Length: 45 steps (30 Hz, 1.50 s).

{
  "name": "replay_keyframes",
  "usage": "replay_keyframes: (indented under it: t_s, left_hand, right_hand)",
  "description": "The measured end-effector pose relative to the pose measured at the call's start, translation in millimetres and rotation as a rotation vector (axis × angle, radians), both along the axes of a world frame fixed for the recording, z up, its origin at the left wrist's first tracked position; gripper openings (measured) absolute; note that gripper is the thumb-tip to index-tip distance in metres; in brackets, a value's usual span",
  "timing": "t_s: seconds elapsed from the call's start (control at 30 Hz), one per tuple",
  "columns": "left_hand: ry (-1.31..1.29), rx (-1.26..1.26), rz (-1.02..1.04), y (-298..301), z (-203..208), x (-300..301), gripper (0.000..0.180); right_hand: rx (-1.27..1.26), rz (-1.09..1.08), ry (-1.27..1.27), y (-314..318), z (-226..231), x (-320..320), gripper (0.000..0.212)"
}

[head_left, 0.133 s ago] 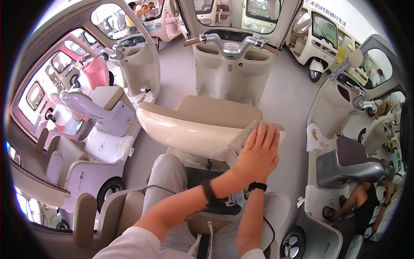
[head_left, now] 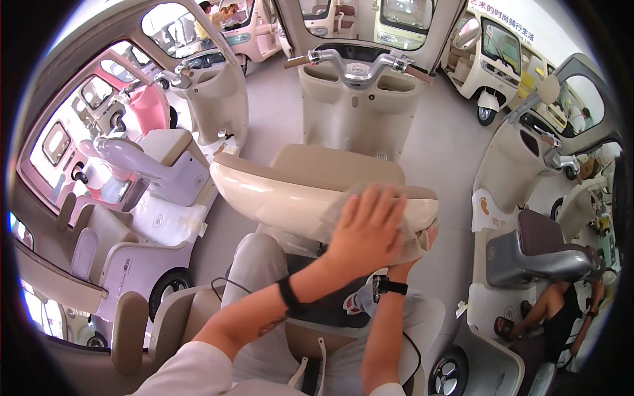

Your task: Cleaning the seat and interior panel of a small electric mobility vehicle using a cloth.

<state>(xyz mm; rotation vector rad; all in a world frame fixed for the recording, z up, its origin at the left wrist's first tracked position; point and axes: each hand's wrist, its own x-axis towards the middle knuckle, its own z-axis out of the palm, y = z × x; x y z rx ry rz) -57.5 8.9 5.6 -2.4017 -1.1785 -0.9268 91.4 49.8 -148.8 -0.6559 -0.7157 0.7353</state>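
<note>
Hands (head_left: 366, 231) shifted apart — left flat, on cloth (head_left: 414, 243)

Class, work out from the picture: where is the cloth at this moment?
In the head view, the cloth is just right of centre, under the person's left hand and against the glossy cream back of the seat.

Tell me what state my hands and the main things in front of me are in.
Left hand: flat on the cloth, palm down
Right hand: partly hidden by the cloth
Cloth: wrinkled, lying against the seat back
Seat back: partly covered, at its right half
Handlebar: uncovered, not held
Watch: strapped to the right wrist
</note>
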Motion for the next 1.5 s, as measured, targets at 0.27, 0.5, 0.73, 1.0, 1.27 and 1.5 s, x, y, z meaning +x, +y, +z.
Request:
replay_keyframes:
  t_s: [0.27, 0.5, 0.73, 1.0, 1.27, 1.5]
  left_hand:
    - [-0.12, -0.024, 0.392, 9, -3, -139, 0.07]
    - [-0.38, -0.051, 0.388, 20, -19, -131, 0.069]
    - [-0.396, 0.054, 0.157, 6, -22, -93, 0.063]
    - [-0.512, -0.029, 0.216, 24, -37, -171, 0.067]
    - [-0.856, -0.142, 0.212, 48, -102, -236, 0.059]
    - [-0.378, -0.152, 0.427, 64, -112, -243, 0.055]
  right_hand:
    - [-0.05, -0.622, -1.025, -46, 108, -71, 0.046]
    - [-0.095, -0.66, -1.338, -43, 106, -97, 0.048]
    - [-0.026, -0.705, -1.356, -38, 121, -120, 0.05]
    - [0.057, -0.751, -1.669, -18, 136, -191, 0.045]
    - [0.144, -0.503, -1.988, -6, 154, -300, 0.053]
    - [0.176, -0.463, -1.997, 11, 151, -326, 0.052]
